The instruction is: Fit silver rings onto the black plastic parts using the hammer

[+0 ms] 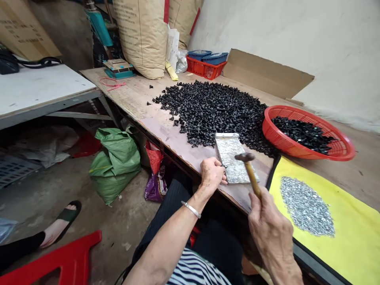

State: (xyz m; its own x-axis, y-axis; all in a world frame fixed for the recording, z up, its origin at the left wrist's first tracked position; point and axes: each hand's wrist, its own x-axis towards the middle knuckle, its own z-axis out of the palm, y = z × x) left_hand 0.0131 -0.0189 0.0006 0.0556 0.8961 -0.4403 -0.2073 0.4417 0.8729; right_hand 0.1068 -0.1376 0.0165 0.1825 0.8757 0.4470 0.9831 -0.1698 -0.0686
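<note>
My right hand [269,223] is wrapped round the wooden handle of a hammer [251,174]. The hammer's dark head is over the right part of a dented, silvery metal block [229,148], which lies near the table's front edge. At the block's left edge, my left hand [211,174] has its fingers closed in a pinch on a small black part [225,166], mostly covered by the fingertips. Just behind the block spreads a large heap of small black parts [219,109]. A pile of small shiny metal pieces [307,208] lies on a yellow sheet [353,233] to the right.
A red plastic basket [308,154] with more black parts stands at right. Farther back are a red crate [204,70] with blue containers, a cardboard sheet [264,75] and tall paper sacks [142,35]. A green sack [117,166] and red stool [59,261] are on the left, where another person's foot [57,227] shows.
</note>
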